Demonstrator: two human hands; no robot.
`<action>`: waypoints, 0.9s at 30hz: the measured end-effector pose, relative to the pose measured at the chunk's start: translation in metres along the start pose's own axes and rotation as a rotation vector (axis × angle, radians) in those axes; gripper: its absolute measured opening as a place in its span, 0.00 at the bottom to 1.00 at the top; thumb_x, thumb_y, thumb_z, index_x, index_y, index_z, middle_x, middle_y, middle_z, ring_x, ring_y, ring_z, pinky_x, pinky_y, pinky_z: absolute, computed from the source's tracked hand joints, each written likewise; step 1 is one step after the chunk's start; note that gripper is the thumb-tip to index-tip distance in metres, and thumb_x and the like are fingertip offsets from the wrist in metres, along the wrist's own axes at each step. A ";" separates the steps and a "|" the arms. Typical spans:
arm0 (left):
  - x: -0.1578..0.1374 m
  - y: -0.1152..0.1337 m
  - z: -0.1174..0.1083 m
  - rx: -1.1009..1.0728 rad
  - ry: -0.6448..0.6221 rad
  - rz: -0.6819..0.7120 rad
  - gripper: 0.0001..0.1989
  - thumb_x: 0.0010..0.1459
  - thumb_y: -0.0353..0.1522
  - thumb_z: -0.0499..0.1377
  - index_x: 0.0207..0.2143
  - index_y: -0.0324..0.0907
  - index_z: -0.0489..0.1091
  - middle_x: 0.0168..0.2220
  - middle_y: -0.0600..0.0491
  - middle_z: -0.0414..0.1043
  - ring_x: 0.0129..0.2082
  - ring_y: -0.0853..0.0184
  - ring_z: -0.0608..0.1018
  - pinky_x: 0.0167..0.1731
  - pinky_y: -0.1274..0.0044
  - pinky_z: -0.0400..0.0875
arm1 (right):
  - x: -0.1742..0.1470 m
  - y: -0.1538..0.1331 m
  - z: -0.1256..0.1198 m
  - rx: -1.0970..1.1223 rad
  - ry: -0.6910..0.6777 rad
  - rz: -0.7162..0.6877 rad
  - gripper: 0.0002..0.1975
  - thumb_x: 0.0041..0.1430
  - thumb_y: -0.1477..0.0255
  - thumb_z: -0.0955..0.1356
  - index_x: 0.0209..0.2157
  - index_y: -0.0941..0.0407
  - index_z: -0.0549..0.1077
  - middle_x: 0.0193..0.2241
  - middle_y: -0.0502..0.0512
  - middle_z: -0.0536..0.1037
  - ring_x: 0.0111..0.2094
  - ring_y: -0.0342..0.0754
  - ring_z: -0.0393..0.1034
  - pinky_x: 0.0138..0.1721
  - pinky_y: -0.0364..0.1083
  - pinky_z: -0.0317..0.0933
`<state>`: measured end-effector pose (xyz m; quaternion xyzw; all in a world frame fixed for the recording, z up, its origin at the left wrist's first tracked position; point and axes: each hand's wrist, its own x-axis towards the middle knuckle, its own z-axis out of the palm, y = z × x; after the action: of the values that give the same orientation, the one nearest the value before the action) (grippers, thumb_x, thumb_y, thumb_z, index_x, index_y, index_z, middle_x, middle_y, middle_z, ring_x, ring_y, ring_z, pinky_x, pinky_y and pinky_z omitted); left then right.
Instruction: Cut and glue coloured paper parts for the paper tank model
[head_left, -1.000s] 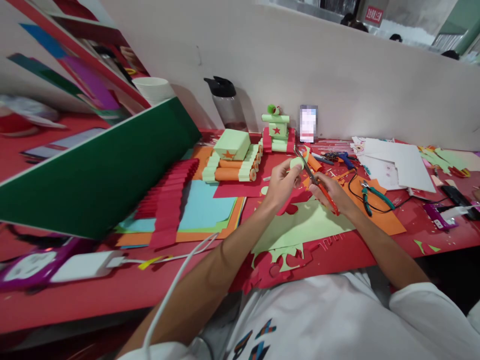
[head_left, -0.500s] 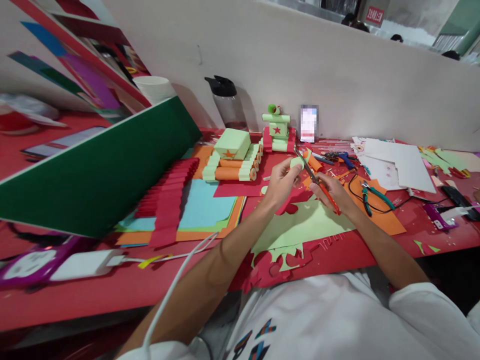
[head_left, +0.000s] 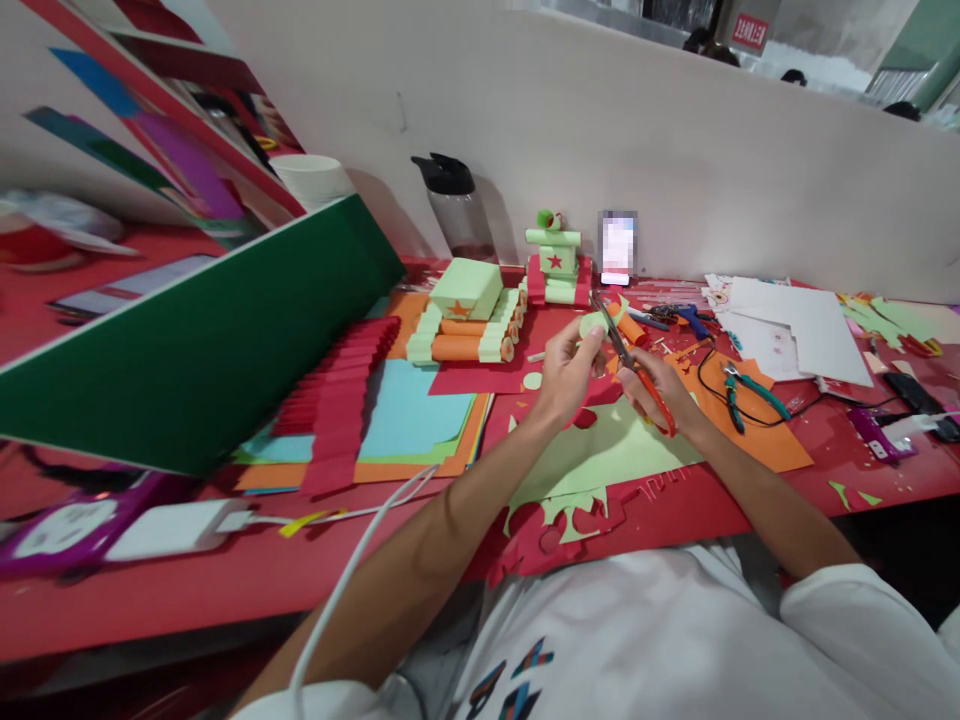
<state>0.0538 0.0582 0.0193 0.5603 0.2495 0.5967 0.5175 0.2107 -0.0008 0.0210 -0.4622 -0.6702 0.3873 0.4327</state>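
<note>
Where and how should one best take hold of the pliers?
Probably around both teal handles, coming from the near right side. The pliers lie with the metal head pointing away and the handles spread toward the near right. The right hand, holding scissors, would need freeing first.

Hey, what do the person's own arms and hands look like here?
The left hand and right hand are both ungloved, and no watch or bracelet shows on either wrist. The forearms are bare. The left sleeve and right sleeve are short and white, matching the shirt, which has a multicoloured print.
</note>
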 end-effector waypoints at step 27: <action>0.007 0.001 -0.008 0.064 -0.072 -0.052 0.19 0.59 0.43 0.64 0.23 0.44 0.63 0.19 0.60 0.60 0.19 0.73 0.63 0.22 0.77 0.59 | 0.001 -0.005 -0.009 -0.120 -0.017 0.012 0.21 0.67 0.49 0.68 0.36 0.53 0.67 0.24 0.45 0.66 0.22 0.43 0.60 0.25 0.43 0.55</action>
<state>0.0472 0.0666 0.0209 0.5909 0.2641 0.5541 0.5235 0.2176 -0.0003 0.0291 -0.4883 -0.6930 0.3528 0.3960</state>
